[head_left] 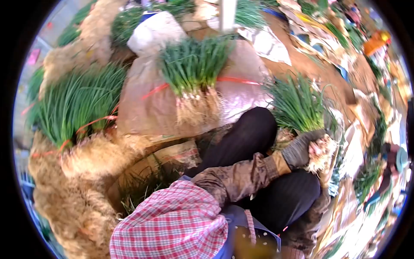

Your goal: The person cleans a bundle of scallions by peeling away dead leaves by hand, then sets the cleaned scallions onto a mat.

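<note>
So your green onion bunch is sitting over on your right, just beyond your knees, leaves fanning up and away. Your gloved left hand is reaching across your lap and clamping round it low down, near the bulbs, probably because the stems are narrowest there, and the roots are poking out past your grip. Your right sleeve is showing low on that side, but your right hand is hiding from view, so I can't tell if it's gripping anything or whether your hands are together. In front of you, another bunch is lying on a plastic sheet, roots facing you, likely so the ends are lining up. A red tie is running crosswise at stem level, seemingly underneath. Off left, more onions are resting root-ends inward, red strips holding them neat, I reckon.
</note>
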A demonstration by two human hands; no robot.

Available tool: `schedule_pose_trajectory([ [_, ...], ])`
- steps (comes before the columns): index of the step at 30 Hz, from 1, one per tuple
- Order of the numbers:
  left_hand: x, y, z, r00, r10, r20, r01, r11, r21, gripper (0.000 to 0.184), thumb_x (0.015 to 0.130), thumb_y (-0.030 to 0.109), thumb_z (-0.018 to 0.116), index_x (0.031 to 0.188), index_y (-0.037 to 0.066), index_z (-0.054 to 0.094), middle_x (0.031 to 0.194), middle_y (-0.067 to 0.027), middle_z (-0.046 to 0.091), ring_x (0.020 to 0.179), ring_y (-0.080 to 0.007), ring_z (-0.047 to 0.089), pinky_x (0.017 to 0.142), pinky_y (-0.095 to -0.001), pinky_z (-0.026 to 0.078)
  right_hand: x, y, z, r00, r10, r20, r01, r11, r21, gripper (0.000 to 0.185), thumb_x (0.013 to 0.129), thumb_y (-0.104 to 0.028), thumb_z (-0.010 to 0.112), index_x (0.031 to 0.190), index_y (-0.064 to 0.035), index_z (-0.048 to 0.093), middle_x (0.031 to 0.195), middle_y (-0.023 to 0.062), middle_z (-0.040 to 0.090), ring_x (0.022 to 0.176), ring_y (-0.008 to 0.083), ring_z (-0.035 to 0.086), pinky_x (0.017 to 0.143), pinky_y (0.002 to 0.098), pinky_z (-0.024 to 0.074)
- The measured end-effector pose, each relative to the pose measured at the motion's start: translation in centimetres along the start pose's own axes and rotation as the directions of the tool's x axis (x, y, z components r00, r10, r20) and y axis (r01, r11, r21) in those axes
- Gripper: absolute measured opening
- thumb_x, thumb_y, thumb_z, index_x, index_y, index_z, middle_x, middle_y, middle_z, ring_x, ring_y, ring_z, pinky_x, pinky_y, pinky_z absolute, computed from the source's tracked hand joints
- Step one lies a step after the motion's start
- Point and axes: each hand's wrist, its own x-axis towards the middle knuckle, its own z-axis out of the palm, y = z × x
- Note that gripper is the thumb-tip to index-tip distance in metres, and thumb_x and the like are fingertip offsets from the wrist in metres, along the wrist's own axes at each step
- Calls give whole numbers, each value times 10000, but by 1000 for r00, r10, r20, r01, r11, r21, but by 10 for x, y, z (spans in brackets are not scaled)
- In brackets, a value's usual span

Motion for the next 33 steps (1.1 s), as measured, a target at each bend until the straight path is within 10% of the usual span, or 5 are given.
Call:
schedule_pose_trajectory([
  [11, -36, 111, 153, 869, 349, 350, -490, 516, 702, 123, 777, 99, 711, 830, 22, 631, 636, -47, 610, 424, -89, 528, 356, -199, 392, -95, 49, 44, 863, 475, 174, -491, 869, 65, 474, 791, -163, 632, 1227, -19, 514, 1203, 155, 520, 1072, 272, 445, 899, 380, 377],
  [19, -161, 248, 198, 750, 662, 11, -48, 37, 998, 253, 888, 226, 568, 791, 12, 660, 569, -39, 529, 469, -133, 517, 430, -265, 442, -120, 73, 59, 771, 594, 229, -620, 783, 55, 420, 795, -129, 625, 1188, -9, 537, 1125, 127, 559, 945, 234, 503, 816, 342, 414],
  [22, -212, 296, 136, 320, 937, -139, 176, 85, 981, 168, 861, 154, 591, 822, 15, 677, 617, -59, 581, 505, -143, 500, 523, -266, 441, -137, 85, 59, 740, 631, 233, -656, 753, 48, 400, 797, -116, 622, 1173, -6, 545, 1095, 117, 574, 898, 219, 524, 784, 327, 428],
  [32, -278, 410, 50, 766, 581, -277, 107, 310, 945, 226, 890, 277, 594, 744, 105, 599, 577, -1, 531, 512, -101, 480, 491, -224, 399, -330, 217, 74, 885, 188, 426, 278, 521, -807, 334, 802, -73, 612, 1124, 6, 574, 997, 82, 624, 739, 172, 596, 681, 280, 475],
  [33, -289, 420, 47, 869, 374, -323, 128, 461, 878, 260, 896, 294, 593, 702, 120, 589, 562, 3, 524, 520, -109, 486, 511, -234, 408, -324, 179, 62, 827, 395, 399, -60, 768, -637, 262, 809, -94, 601, 1058, -13, 609, 939, 84, 645, 735, 175, 606, 672, 294, 483],
])
